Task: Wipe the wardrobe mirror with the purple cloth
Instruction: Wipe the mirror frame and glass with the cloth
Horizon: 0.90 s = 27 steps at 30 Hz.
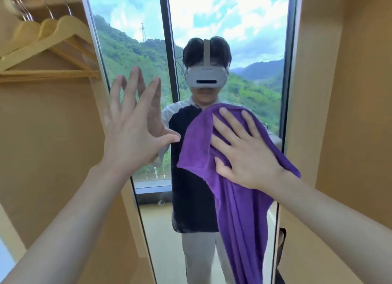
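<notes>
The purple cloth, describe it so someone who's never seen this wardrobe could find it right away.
Start at the tall wardrobe mirror set between light wooden panels, with wooden hangers to its left. The right hand presses the purple cloth flat against the glass, its lower part hanging loose. It is the only vivid purple thing here, and the left hand beside it is bare.

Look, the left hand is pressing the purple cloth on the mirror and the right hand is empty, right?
Not quite: the head view shows the right hand pressing the purple cloth on the mirror, and the left hand is empty, fingers spread.
</notes>
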### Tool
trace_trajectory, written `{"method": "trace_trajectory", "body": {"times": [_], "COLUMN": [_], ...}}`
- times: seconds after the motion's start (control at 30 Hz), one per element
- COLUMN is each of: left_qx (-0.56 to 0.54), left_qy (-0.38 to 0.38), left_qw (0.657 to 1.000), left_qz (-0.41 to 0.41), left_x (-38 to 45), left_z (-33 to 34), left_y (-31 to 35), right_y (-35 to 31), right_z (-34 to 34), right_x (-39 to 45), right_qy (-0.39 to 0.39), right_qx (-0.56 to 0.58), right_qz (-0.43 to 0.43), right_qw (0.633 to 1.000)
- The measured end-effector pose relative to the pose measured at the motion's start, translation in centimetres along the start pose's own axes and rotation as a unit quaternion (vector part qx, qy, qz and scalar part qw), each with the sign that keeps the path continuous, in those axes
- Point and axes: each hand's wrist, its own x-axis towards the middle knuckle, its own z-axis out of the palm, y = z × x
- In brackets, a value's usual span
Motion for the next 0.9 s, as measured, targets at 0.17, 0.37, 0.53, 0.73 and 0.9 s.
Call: {"method": "trace_trajectory", "body": {"times": [0.17, 0.37, 0.53, 0.73, 0.9], "left_qx": [0.003, -0.004, -0.005, -0.002, 0.058], "left_qy": [0.001, -0.001, 0.001, 0.003, 0.003], "left_qw": [1.000, 1.000, 1.000, 1.000, 0.998], "left_qz": [-0.006, -0.003, -0.004, 0.009, 0.016], "left_x": [0.1, 0.0, 0.0, -0.2, 0.4], "left_z": [-0.1, 0.1, 0.1, 0.1, -0.4], "left_y": [0.1, 0.2, 0.2, -0.2, -0.2], "right_y": [2.9, 8.0, 6.6, 2.9, 5.7], "right_z": [-1.2, -4.8, -6.1, -2.5, -2.7], "right_x": [-2.2, 4.2, 9.4, 6.3, 3.2], "right_qy": [-0.003, 0.049, 0.065, 0.039, 0.002], "right_qx": [-0.029, -0.032, -0.044, -0.014, -0.041], "right_qz": [0.100, 0.161, 0.122, -0.054, -0.048], "right_qw": [0.995, 0.985, 0.989, 0.998, 0.998]}}
